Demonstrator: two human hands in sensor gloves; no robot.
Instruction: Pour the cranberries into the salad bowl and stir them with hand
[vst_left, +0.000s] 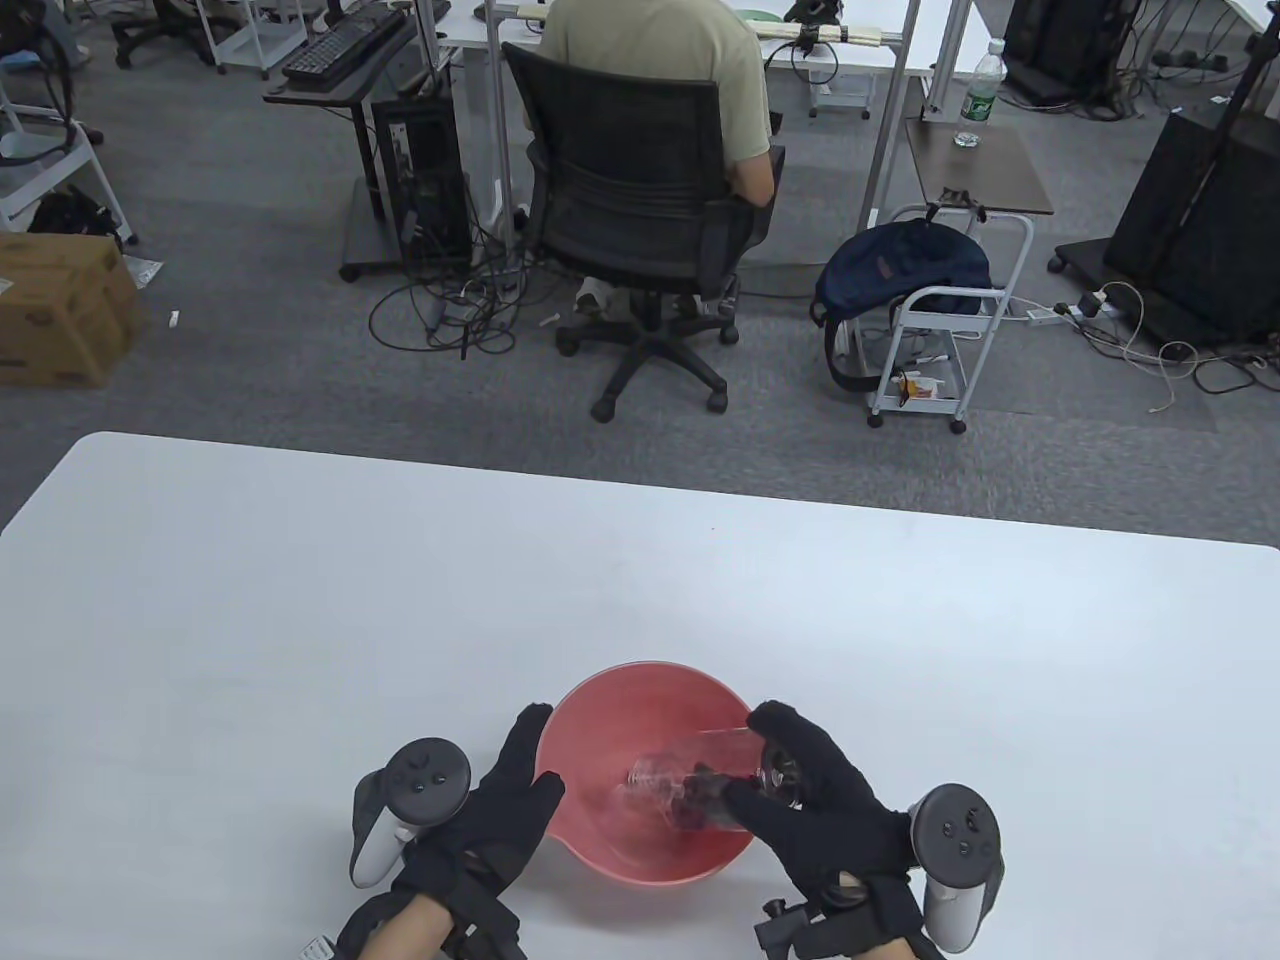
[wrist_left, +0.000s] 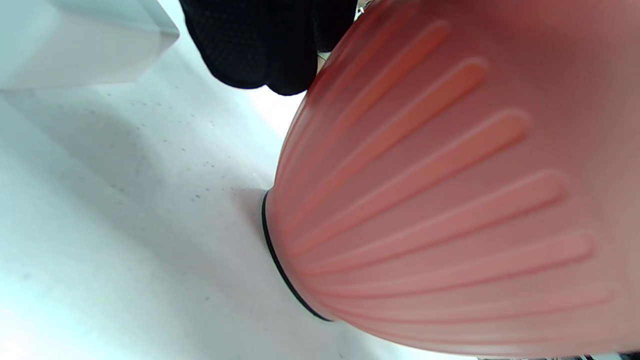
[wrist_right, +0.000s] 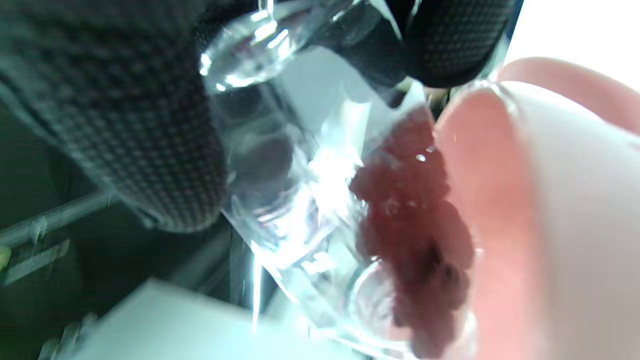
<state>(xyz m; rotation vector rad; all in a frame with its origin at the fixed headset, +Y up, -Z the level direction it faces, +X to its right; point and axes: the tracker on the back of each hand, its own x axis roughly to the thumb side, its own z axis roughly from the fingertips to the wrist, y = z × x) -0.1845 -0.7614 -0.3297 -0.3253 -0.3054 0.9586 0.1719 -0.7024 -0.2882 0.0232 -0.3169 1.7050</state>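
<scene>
Here, table view: pink bowl near the bench's front edge; right hand grips a tipped glass over it; left hand fingers straight against its rim. Left wrist view: ribbed bowl wall. Right wrist view: cranberries in glass.

1. The left hand wears a black knit glove with a fine dotted weave.
2. The right hand wears a matching black glove.
3. A grey-and-white tracker with a round dark face and small buttons sits on the left hand's back.
4. A like tracker sits on the right.
5. Black straps wrap the left wrist; bare skin shows below.
</scene>
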